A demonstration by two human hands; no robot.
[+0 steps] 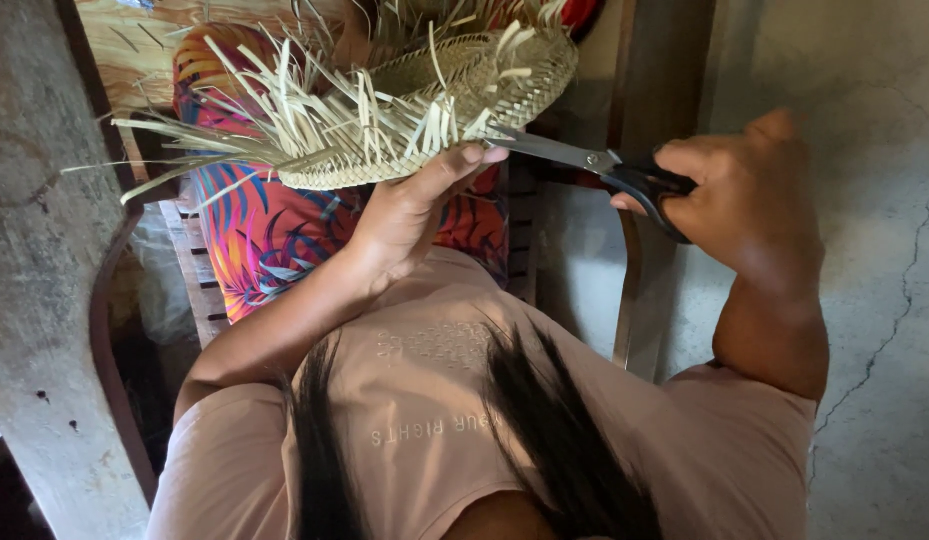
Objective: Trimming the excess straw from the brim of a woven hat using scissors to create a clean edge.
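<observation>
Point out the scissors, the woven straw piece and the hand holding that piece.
scissors (597,160): head view, on the pivot where blades meet black handles.
woven straw piece (485,75): head view, on its plaited surface near the rim.
left hand (410,210): head view, on the back of the hand under the weave.

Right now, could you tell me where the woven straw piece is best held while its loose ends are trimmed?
Hold the woven straw piece by its finished, tightly plaited underside, from below, as the left hand does. The loose strands bristle upward and sideways and give no firm hold; the scissors in the right hand come in from the right.
</observation>
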